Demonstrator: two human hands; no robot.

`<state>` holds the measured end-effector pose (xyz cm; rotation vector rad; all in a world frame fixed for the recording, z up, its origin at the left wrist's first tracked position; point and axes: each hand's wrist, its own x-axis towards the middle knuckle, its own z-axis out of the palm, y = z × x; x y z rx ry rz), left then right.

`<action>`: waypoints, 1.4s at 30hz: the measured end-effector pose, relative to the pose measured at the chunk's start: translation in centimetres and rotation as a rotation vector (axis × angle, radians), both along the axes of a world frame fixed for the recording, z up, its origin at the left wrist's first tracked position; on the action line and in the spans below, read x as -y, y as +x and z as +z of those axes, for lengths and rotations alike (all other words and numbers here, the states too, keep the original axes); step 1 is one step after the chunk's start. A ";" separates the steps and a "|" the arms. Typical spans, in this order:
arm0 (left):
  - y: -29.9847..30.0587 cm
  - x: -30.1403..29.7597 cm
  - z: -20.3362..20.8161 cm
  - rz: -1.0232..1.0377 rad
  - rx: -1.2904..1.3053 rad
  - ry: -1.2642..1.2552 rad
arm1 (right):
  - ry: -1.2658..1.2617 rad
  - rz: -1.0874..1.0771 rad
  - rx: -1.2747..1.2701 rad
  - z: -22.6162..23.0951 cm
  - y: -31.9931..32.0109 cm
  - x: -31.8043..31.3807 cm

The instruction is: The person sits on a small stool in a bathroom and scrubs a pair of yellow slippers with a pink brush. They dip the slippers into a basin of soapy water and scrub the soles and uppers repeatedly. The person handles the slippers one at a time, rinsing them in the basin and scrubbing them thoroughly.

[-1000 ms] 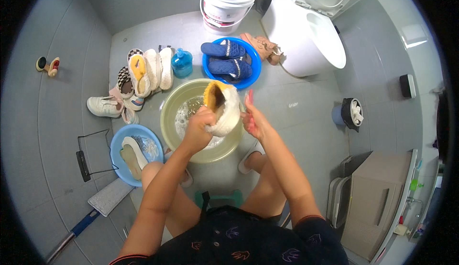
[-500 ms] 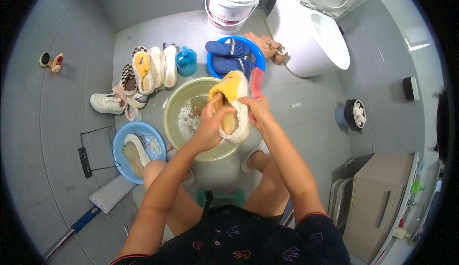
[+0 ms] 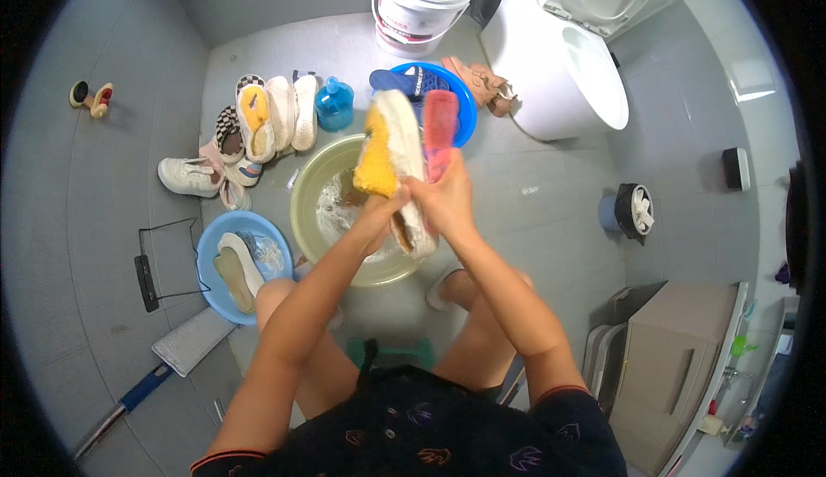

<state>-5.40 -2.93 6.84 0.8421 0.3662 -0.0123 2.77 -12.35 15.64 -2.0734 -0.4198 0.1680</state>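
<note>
A yellow and white fleecy slipper (image 3: 379,160) is held tilted on its side above the pale green basin (image 3: 305,227). My left hand (image 3: 375,219) is closed on it at the opening, some fingers hidden inside. My right hand (image 3: 451,200) grips a pink-red brush (image 3: 441,120), with the thumb against the slipper's white edge. The brush stands upright just right of the slipper, slightly blurred; its bristles cannot be made out. Foamy water (image 3: 335,210) shows in the basin.
Several shoes and a matching slipper (image 3: 255,120) stand at the left, beside a blue bottle (image 3: 335,104). A light blue basin (image 3: 209,258) holds insoles. Behind are a blue basin (image 3: 467,116) with blue slippers, brown shoes (image 3: 482,81), a white bucket (image 3: 415,17) and a toilet (image 3: 551,81).
The slipper has turned from opening-up onto its side and shifted slightly left. The brush, in my right hand, has moved a little left and lies closer alongside it.
</note>
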 end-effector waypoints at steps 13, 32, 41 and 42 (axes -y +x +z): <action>1.6 -3.4 -5.1 0.201 -0.067 -0.973 | -0.379 0.488 0.013 3.2 -2.8 5.3; -0.2 -1.2 1.9 0.074 -0.099 -0.161 | -0.649 0.353 0.753 5.0 8.6 -1.5; 2.2 -3.5 -6.1 0.307 -0.162 -0.212 | -0.782 0.658 0.460 5.6 -4.6 3.2; 2.4 -3.6 -5.9 0.315 -0.277 -0.045 | -0.774 0.668 0.437 5.7 -5.3 3.7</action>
